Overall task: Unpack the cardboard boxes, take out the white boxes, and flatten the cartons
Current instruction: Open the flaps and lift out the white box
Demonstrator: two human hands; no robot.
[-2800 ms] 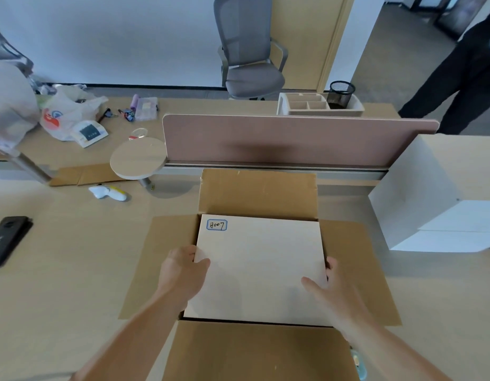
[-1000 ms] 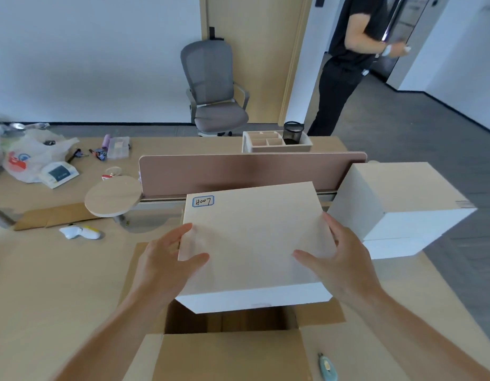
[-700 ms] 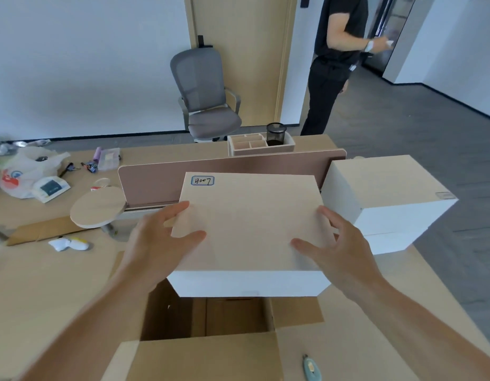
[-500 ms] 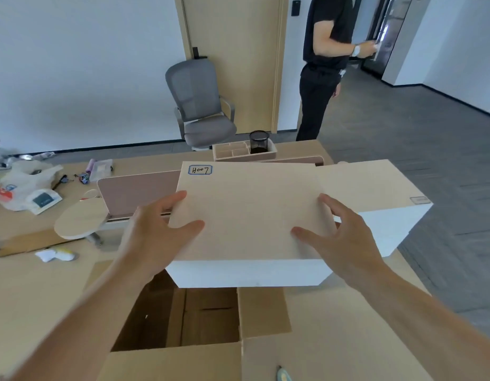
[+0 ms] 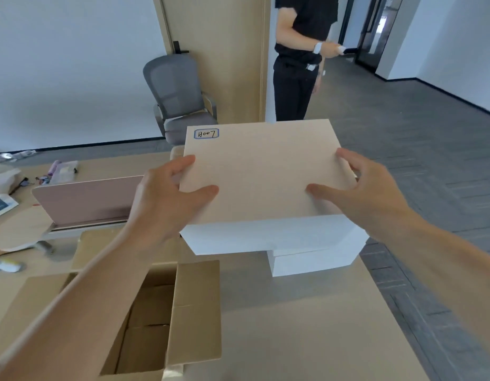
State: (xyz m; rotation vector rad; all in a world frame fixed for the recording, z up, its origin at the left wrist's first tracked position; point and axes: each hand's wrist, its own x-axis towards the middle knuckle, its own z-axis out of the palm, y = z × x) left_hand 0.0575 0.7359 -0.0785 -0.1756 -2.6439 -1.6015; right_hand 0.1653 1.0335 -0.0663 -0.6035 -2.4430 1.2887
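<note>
Above desk (image 5: 293, 325), white box (image 5: 260, 171) is gripped between left hand (image 5: 166, 199) and right hand (image 5: 367, 193).

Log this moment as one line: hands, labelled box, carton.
left hand: grips white box | right hand: grips white box | white box: over second white box, contact unclear | carton: open, not flattened

Bare table (image 5: 293, 331) lies open at near right. The open carton (image 5: 144, 320) blocks near left, its raised flap (image 5: 195, 312) edging that gap. Far right, a second white box (image 5: 315, 261) sits below the held white box (image 5: 260, 177). The pink divider (image 5: 84, 200) walls far left.
</note>
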